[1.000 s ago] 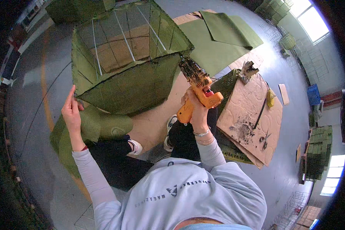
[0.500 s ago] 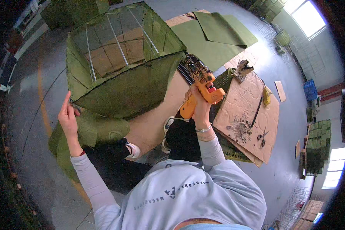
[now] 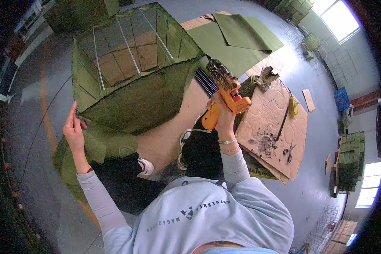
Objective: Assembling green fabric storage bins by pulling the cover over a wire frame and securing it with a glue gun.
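Right hand [image 3: 225, 117] gripping orange pistol-shaped plastic tool [image 3: 227, 88] eased toward 3 o'clock, probably freeing olive fabric box [image 3: 144, 103]. Left hand [image 3: 74, 132] half-curled, box's 8 o'clock; hold unclear.

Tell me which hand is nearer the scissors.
Right. The right hand, gripping the orange tool, is left of the scissors; the left hand is much farther left, at the green box's corner.

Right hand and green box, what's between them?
In the head view, a strip of brown sheet shows between the right hand and green box, with dark rods higher in the picture.
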The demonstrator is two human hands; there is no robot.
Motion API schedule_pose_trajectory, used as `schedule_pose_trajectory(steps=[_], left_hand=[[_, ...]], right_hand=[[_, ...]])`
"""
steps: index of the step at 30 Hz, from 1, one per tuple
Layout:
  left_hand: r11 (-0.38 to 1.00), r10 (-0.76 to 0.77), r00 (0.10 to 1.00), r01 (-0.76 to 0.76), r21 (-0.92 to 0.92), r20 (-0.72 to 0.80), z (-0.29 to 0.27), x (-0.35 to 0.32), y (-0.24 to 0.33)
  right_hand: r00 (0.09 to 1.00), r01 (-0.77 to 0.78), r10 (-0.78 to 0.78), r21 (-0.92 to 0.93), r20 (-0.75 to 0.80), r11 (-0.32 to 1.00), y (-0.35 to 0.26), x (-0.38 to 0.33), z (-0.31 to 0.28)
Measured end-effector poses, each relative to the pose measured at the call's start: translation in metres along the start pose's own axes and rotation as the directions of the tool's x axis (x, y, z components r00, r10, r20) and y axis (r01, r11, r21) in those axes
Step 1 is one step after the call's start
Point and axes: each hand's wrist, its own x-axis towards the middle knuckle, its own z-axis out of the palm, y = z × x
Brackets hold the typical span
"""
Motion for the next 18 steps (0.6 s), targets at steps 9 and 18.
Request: schedule_pose_trajectory(steps=[9,18], left_hand=[[1.0,0.001,1.0,-0.001,0.001,-0.001,0.0,-0.001,-0.001],[0.999,0.021,1.0,-0.021,0.024,-0.002,-0.003,-0.001,-0.002]], right_hand=[[0.997,-0.042,0.04,0.025,0.065,0.999,0.013,-0.014,0.002],[0.995,-0.046,0.05,-0.048,0.085,0.998,0.003,-0.017,0.009]])
